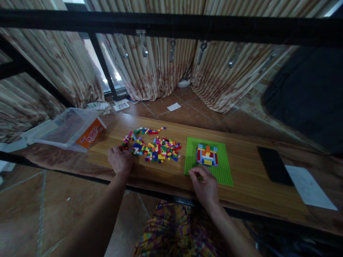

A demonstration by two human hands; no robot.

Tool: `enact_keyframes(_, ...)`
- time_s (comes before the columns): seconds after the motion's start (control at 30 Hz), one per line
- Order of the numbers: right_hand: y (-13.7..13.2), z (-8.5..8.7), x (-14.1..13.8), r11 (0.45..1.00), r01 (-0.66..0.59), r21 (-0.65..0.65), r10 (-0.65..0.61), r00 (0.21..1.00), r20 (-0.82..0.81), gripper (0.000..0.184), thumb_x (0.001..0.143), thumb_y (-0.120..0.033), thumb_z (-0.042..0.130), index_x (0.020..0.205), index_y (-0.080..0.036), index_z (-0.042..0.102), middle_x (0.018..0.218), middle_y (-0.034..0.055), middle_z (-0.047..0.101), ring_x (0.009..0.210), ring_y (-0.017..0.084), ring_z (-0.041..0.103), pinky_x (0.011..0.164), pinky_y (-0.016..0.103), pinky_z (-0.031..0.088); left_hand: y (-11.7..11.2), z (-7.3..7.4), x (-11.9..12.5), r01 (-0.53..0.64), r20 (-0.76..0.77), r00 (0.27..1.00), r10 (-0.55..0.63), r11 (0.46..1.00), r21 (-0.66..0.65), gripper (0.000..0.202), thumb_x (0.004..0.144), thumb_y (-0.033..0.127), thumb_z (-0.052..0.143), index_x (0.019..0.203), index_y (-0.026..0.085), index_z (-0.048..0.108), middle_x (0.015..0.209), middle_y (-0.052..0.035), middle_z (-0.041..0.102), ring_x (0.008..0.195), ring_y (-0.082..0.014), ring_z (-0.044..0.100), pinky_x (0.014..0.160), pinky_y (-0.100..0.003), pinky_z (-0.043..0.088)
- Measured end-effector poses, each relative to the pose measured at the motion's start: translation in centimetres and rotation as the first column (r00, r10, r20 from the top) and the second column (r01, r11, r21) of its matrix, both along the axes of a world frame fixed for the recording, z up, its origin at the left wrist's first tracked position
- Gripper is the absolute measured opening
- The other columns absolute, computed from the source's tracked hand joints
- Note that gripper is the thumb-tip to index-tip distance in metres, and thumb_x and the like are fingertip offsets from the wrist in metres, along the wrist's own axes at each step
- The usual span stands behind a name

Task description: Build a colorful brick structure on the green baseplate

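Observation:
A loose pile of small coloured toy bricks (158, 150) lies spread on the wooden board. My left hand (120, 160) rests at the pile's left edge, its fingers curled down among the bricks; what they grip is hidden. To the right of the pile is a green baseplate (224, 164), bearing a low, roughly square build of multicoloured bricks (207, 155). Over the near left part of the baseplate, just below the build, my right hand (205, 184) has thumb and fingers pinched together. Anything between those fingertips is too small to make out.
A clear plastic tub (66, 130) with an orange label stands at the board's left end. Toward the right lie a black phone-like slab (274, 166) and a white paper sheet (311, 187). A dark frame bar (171, 26) crosses above, before striped curtains (171, 75).

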State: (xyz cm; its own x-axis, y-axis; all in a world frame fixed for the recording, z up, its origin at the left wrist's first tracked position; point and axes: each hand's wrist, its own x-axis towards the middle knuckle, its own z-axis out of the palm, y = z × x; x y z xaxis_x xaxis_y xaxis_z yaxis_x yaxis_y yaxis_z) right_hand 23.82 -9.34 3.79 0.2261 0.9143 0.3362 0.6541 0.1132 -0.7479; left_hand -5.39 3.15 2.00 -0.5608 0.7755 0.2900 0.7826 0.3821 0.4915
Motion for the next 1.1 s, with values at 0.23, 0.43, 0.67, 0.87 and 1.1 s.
enact_keyframes(0.23,1.2,-1.2,-2.9,0.991,-0.131,-0.04,0.133,0.99,0.046,0.017,0.09,-0.027,0.053,0.081,-0.024,0.067,0.084,0.0032,0.067,0.082,0.02,0.062,0.078,0.033,0.048,0.0,-0.3,-0.1,-0.004,-0.012,1.0,0.004,1.0,0.001,0.024,0.079,0.015,0.048,0.097,0.014,0.063,0.104,-0.0158,0.059,0.106,-0.0313,0.055,0.094,-0.046,0.043)
enact_keyframes(0.43,3.7,-1.3,-5.4,0.969,-0.245,0.001,0.243,0.961,0.13,0.019,0.092,-0.022,0.051,0.088,-0.025,0.069,0.085,0.0037,0.066,0.085,0.021,0.061,0.081,0.034,0.047,0.0,-0.3,-0.1,0.002,-0.009,1.0,-0.002,1.0,-0.002,0.024,0.08,0.016,0.048,0.098,0.014,0.063,0.104,-0.0156,0.058,0.105,-0.0313,0.054,0.093,-0.046,0.042)
enact_keyframes(0.67,6.6,-1.4,-7.0,0.967,-0.249,-0.049,0.252,0.918,0.306,0.022,0.09,-0.017,0.051,0.098,-0.025,0.07,0.094,0.007,0.064,0.093,0.025,0.057,0.084,0.037,0.046,0.1,-0.7,-0.3,0.007,-0.016,1.0,-0.007,1.0,0.008,0.023,0.08,0.014,0.048,0.096,0.014,0.063,0.102,-0.0154,0.058,0.105,-0.031,0.054,0.093,-0.045,0.043)
enact_keyframes(0.87,7.6,-1.6,-7.1,0.958,-0.274,-0.088,0.287,0.882,0.374,0.02,0.09,-0.017,0.053,0.095,-0.025,0.07,0.096,0.0078,0.061,0.094,0.024,0.056,0.083,0.038,0.046,0.0,-0.6,-0.2,0.001,-0.024,1.0,-0.001,1.0,0.007,0.022,0.08,0.015,0.048,0.096,0.014,0.063,0.103,-0.0156,0.059,0.104,-0.0313,0.055,0.092,-0.045,0.044)
enact_keyframes(1.1,6.9,-1.6,-6.4,0.954,-0.283,-0.098,0.299,0.878,0.374,0.014,0.09,-0.016,0.053,0.089,-0.023,0.065,0.093,0.0074,0.06,0.094,0.025,0.054,0.085,0.039,0.044,0.0,-0.6,-0.2,0.008,-0.033,0.999,-0.008,1.0,0.001,0.023,0.08,0.015,0.047,0.097,0.013,0.063,0.104,-0.0161,0.059,0.105,-0.0315,0.055,0.094,-0.044,0.043)
